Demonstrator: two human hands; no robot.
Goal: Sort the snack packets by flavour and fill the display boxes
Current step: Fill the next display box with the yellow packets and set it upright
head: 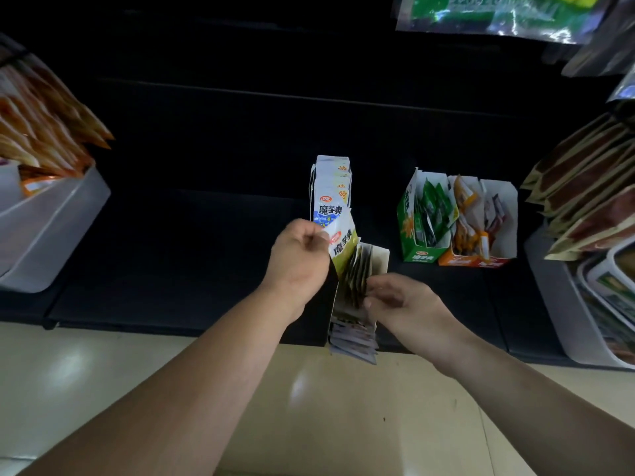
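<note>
**A:** Yellow packet, where is it?

**B:** Up off the shelf, just above the back end of the front box. Left hand pinches its upper-left edge, thumb vs fingers.

**A:** Right hand?

**B:** Right hand is at the box's right side, fingers curled onto the packets in the box. It's blurred, so we can't tell if it grips them or only parts them.

**A:** Plan imo: we open a gap w/ the right hand, then drop the yellow packet in upright, label facing the same way as its neighbours. Check flavour first. The row in the box looks dark and ours is yellow. Light's bad, so no match confirmed.

**B:** Agreed. If it's a mismatch we don't force it. Blue packets stand in a row right behind the box. Green box and orange box are further right on the shelf. We see no yellow box.

**A:** Risks?

**B:** Front packets hang over the shelf edge, above the floor. We press the row back, not fwd, or they probably spill. The foil looks thin and slippery, so keep the row squeezed while we slide ours in.
</note>
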